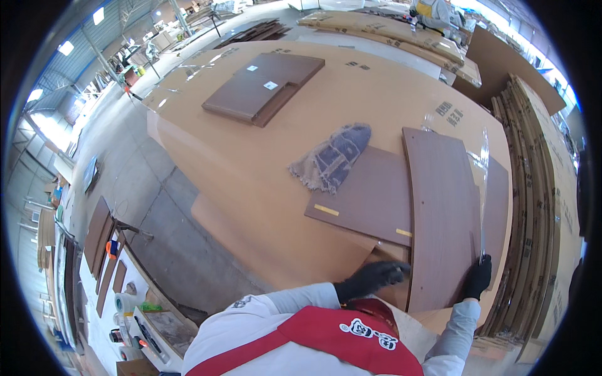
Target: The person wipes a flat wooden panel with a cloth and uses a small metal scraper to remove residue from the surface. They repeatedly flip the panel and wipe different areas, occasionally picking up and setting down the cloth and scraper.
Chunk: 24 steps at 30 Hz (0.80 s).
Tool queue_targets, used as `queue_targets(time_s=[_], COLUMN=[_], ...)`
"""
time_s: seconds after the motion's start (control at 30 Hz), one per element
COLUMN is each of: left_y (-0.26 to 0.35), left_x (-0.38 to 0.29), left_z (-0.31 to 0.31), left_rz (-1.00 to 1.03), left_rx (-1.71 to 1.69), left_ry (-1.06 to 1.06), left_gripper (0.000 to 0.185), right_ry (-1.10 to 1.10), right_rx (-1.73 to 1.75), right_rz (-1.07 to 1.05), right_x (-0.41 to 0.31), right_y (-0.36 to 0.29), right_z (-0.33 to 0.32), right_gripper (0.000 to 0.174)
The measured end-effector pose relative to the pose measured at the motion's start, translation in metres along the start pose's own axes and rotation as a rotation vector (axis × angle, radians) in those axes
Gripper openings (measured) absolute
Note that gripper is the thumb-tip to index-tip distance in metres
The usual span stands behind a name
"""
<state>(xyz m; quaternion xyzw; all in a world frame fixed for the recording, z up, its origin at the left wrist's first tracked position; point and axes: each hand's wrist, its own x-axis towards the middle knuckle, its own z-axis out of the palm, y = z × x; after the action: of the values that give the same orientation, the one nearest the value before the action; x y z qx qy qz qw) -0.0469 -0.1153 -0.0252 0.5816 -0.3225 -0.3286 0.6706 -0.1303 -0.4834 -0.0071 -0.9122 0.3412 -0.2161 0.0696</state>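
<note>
A long brown wood-grain panel (439, 211) lies before me on the cardboard-covered table. My right hand (477, 278), in a black glove, is closed at its right edge around the lower end of a shiny clear strip of tape or film (484, 188), which runs up along the panel. On the other side, my gloved left hand (382, 277) is at the panel's left edge, fingers pointing towards it; whether it grips anything is hidden. A wider brown panel (362, 197) with yellow tape pieces lies left of the long one, with a frayed blue cloth (336, 155) on its upper part.
Stacked brown panels (268, 87) with white labels lie farther back on the cardboard sheet (244, 160). Flattened cartons (526, 202) stand along the right. A side bench (164, 324) with tape rolls (124, 303) is at lower left. Another person (432, 14) stands beyond wrapped packages (390, 35).
</note>
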Motion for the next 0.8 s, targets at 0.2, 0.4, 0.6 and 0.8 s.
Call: queue_targets(time_s=[0.2, 0.4, 0.6, 0.8], left_y=[0.045, 0.008, 0.010, 0.010], left_x=[-0.016, 0.008, 0.035, 0.037], left_z=[-0.025, 0.017, 0.034, 0.054], left_rz=[-0.224, -0.291, -0.388, -0.334], left_rx=[-0.168, -0.566, -0.217, -0.070], left_ry=[0.060, 0.004, -0.029, -0.181], left_gripper=[0.047, 0.044, 0.043, 0.041], right_ry=[-0.137, -0.190, -0.117, -0.205], right_rx=[0.048, -0.004, -0.007, 0.073], right_rz=[0.059, 0.125, 0.079, 0.024], right_x=[-0.019, -0.028, -0.022, -0.006], right_y=[0.011, 0.010, 0.021, 0.049], right_z=[-0.023, -0.026, -0.028, -0.025], right_gripper=[0.032, 0.038, 0.038, 0.040])
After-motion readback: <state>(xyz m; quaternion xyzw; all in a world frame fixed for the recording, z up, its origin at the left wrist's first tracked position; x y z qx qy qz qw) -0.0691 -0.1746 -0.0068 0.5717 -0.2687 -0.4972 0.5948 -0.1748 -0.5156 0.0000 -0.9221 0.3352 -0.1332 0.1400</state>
